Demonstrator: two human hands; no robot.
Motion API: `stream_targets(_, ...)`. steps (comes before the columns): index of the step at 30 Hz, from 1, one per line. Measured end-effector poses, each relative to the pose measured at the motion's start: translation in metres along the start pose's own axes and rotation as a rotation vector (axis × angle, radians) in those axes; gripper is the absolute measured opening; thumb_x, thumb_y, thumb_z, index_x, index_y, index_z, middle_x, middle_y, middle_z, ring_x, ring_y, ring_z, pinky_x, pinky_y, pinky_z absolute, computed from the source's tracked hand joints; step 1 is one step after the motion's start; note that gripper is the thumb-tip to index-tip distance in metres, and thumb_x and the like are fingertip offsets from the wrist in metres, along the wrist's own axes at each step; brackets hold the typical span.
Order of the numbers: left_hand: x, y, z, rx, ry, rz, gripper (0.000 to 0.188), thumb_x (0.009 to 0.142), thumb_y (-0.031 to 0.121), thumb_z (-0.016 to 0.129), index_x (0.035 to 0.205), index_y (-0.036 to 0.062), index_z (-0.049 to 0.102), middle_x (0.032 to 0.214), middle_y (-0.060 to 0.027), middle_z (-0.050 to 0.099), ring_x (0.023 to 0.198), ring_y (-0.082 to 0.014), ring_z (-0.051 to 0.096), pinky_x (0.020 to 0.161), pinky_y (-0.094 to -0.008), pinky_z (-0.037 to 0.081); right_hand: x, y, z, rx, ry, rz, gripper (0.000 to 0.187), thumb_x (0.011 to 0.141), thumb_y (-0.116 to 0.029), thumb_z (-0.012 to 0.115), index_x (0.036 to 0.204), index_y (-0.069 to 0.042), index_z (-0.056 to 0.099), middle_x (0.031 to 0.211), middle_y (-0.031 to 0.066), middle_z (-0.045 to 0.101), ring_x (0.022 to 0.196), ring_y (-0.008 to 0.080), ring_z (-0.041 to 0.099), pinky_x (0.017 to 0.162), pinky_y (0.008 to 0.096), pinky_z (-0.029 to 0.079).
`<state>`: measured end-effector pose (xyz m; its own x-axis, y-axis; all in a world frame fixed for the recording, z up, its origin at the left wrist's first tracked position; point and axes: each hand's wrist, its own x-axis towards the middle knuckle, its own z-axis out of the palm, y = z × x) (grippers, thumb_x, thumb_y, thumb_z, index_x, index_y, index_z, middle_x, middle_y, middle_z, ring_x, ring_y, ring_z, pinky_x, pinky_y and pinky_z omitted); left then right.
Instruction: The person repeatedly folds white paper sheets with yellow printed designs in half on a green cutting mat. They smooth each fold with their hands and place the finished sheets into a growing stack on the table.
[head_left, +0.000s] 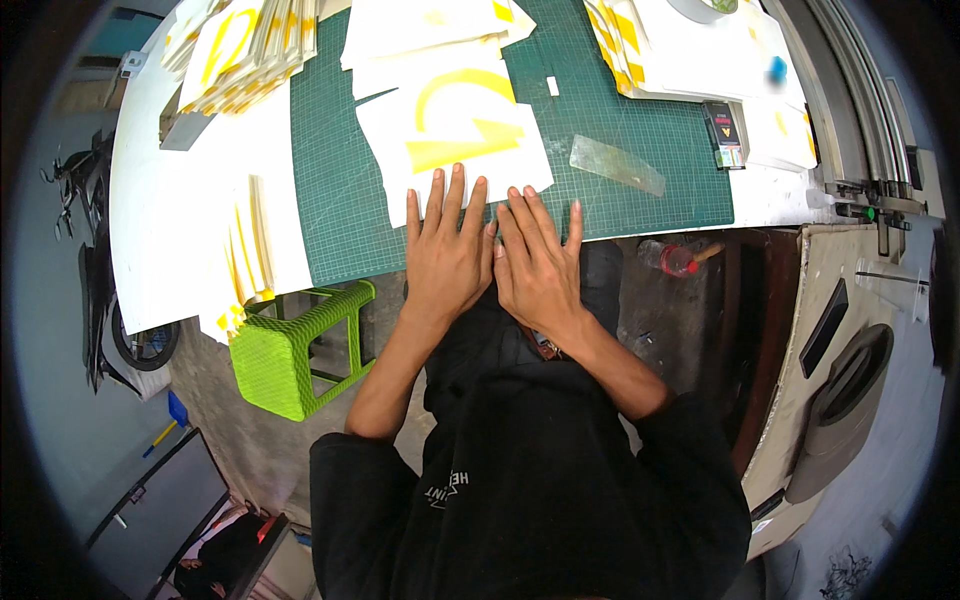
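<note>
A white sheet with a yellow printed shape [465,115] lies on the green cutting mat [340,200], partly under another white sheet at its far side. My left hand [447,235] rests flat, fingers spread, on the sheet's near edge. Beside it, my right hand [540,255] is also stretched out, its fingertips at the sheet's near right corner. The thumbs nearly meet, and neither hand grips anything. To the right on the mat lies a clear flat strip [618,165], with a small white block [552,86] farther back.
Stacks of yellow-and-white sheets [245,60] stand at the far left, with more [665,50] at the far right. A small dark box [723,135] sits on the mat's right edge. Below the table are a green stool [275,365] and a red-capped bottle [668,258].
</note>
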<state>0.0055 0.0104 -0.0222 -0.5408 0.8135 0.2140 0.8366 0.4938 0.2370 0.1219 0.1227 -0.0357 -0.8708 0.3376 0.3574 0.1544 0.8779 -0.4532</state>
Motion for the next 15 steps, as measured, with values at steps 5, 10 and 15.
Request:
stream_targets(5, -0.0004, -0.0011, 0.0011, 0.005, -0.016, -0.002, 0.056, 0.103, 0.023, 0.06, 0.156, 0.0047, 0.051, 0.165, -0.0254, 0.042, 0.157, -0.0446, 0.033, 0.125, -0.0654, 0.021, -0.0013, 0.0012, 0.0009, -0.001, -0.015, 0.006, 0.045, 0.102, -0.02, 0.059, 0.138, 0.004, 0.064, 0.155, 0.0206, 0.055, 0.152, 0.0347, 0.043, 0.123, 0.0741, 0.009)
stream_targets(10, 0.0, -0.002, 0.001, 0.005, -0.028, -0.004, 0.055, 0.105, 0.024, 0.057, 0.156, 0.005, 0.05, 0.166, -0.0255, 0.041, 0.157, -0.0447, 0.033, 0.126, -0.0656, 0.02, -0.0006, -0.0011, -0.0009, 0.001, -0.022, 0.034, 0.045, 0.1, -0.018, 0.061, 0.14, 0.004, 0.064, 0.159, 0.0155, 0.053, 0.156, 0.0323, 0.039, 0.123, 0.0745, 0.004)
stream_targets(15, 0.0004, -0.002, 0.0006, 0.02, -0.031, -0.004, 0.056, 0.105, 0.024, 0.057, 0.157, 0.0051, 0.05, 0.166, -0.0253, 0.04, 0.157, -0.0447, 0.033, 0.126, -0.0659, 0.019, -0.0032, 0.0028, 0.0017, -0.046, -0.046, 0.011, 0.045, 0.102, -0.024, 0.059, 0.141, 0.0, 0.063, 0.158, 0.0169, 0.052, 0.156, 0.0351, 0.036, 0.121, 0.0778, 0.008)
